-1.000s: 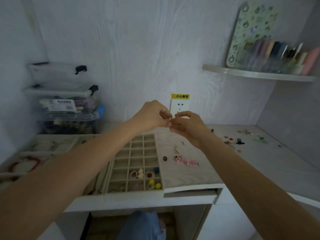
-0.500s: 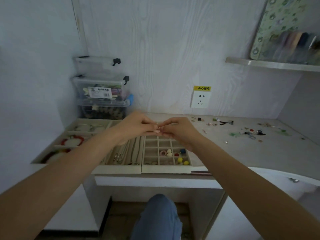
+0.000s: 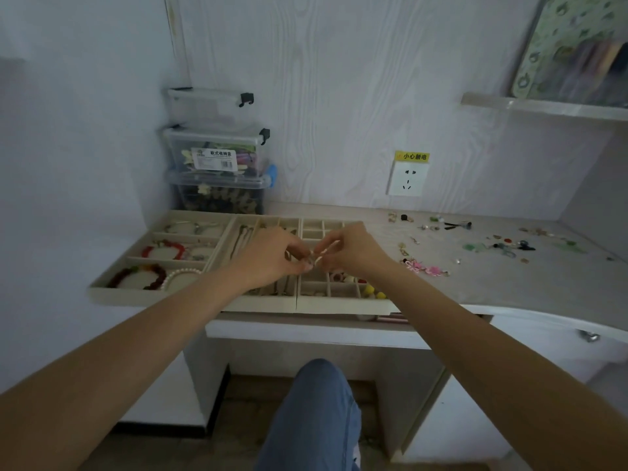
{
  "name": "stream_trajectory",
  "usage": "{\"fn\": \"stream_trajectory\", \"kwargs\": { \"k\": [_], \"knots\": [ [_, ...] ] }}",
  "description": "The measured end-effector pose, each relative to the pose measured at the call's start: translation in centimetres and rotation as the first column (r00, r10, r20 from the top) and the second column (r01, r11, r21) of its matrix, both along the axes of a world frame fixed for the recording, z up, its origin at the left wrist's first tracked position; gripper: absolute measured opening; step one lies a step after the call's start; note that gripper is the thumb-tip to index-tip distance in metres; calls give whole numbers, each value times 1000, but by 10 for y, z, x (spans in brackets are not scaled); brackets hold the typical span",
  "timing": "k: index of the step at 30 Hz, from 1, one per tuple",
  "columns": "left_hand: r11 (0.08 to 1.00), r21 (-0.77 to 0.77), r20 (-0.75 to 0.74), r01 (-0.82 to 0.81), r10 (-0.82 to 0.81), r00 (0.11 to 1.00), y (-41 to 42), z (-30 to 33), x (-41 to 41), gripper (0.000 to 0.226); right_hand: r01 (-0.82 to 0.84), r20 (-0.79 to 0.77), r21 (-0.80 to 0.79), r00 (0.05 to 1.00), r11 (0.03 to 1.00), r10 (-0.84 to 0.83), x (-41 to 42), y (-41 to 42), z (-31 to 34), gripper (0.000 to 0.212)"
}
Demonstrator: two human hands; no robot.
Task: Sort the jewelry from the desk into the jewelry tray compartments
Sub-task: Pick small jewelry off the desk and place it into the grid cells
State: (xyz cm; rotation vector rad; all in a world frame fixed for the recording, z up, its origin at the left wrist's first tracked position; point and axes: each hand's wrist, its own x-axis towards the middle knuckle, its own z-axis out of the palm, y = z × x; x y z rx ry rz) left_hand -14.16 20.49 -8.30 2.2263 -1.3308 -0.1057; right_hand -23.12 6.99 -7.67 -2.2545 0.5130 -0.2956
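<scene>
The small pale jewelry piece (image 3: 319, 256) is pinched between both hands, left hand (image 3: 272, 258) and right hand (image 3: 353, 254) closed on it fingertip to fingertip, held just above the gridded jewelry tray (image 3: 334, 302) at the near left of the counter (image 3: 509, 287); it's too tiny to say what it is, maybe an earring. If it were me, I'd keep it low over the tray and settle on one empty cell before letting go, since a drop could bounce it in with the beads. Plenty of loose bits (image 3: 503, 244) sit scattered far right.
</scene>
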Motion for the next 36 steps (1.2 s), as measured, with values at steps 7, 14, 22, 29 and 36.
{"fn": "stream_trajectory", "kwargs": {
  "k": [7, 14, 22, 29, 36],
  "knots": [
    [987, 159, 53, -3, -5, 999, -9, -1, 0, 30, -61, -76, -235, 996, 970, 44, 3, 2, -1, 10],
    [971, 235, -2, 39, -40, 999, -15, 2, 5, 29, -98, -149, -348, 988, 933, 48, 5, 0, -5, 7],
    [971, 232, 65, 55, -72, 995, -16, -2, 8, 21, -96, -119, -353, 991, 931, 57, 4, 1, -7, 10],
    [910, 415, 274, 7, -133, 953, -8, 3, 7, 30, -139, -180, -412, 981, 901, 69, 6, 4, -3, 13],
    [882, 471, 323, 29, -203, 925, -6, 12, 4, 39, -109, -177, -408, 983, 906, 39, 9, 4, -5, 13]
  ]
}}
